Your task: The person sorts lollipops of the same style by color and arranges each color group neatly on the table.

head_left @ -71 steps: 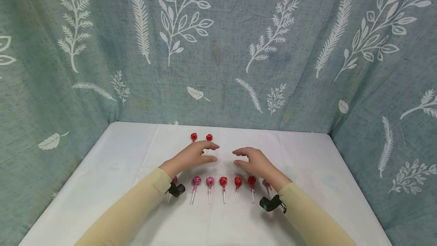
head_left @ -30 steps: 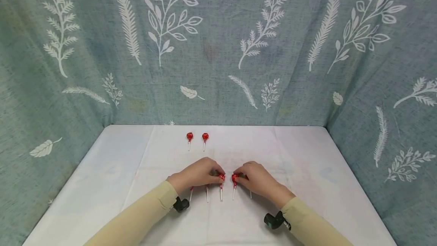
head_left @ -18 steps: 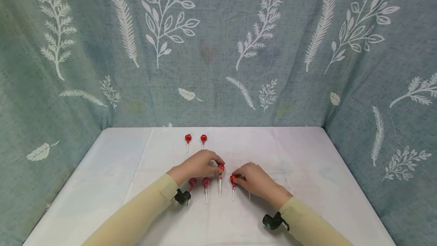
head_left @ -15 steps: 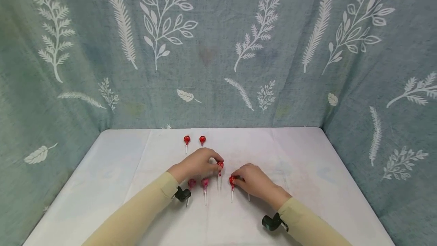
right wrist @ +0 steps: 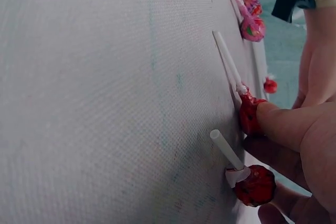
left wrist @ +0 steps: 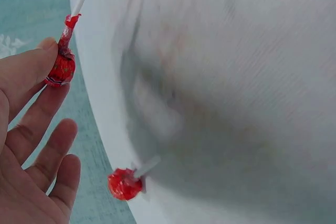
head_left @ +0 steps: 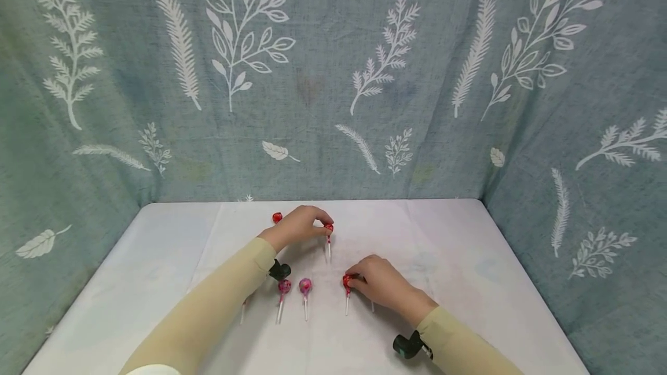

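My left hand (head_left: 298,227) pinches a red lollipop (left wrist: 62,69) by its wrapped head between thumb and forefinger, over the far part of the table, its white stick pointing back toward me. Nearer me, my right hand (head_left: 383,282) pinches the head of another red lollipop (head_left: 347,282), whose stick lies along the table. Beside that one, a further red lollipop (right wrist: 254,184) lies under my right hand, only its stick showing in the head view. Pink lollipops (head_left: 305,286) lie to the left in the near row, one mostly hidden by my left forearm.
At the back of the white table (head_left: 448,236), a red lollipop head (head_left: 277,217) shows just past my left hand. One more red lollipop (left wrist: 125,184) lies near the table edge in the left wrist view. Leaf-patterned curtains (head_left: 312,155) enclose the back and sides.
Both hands came down from above the table and took hold of red lollipops in the near row. My left hand then carried its lollipop toward the back; my right hand stayed put.
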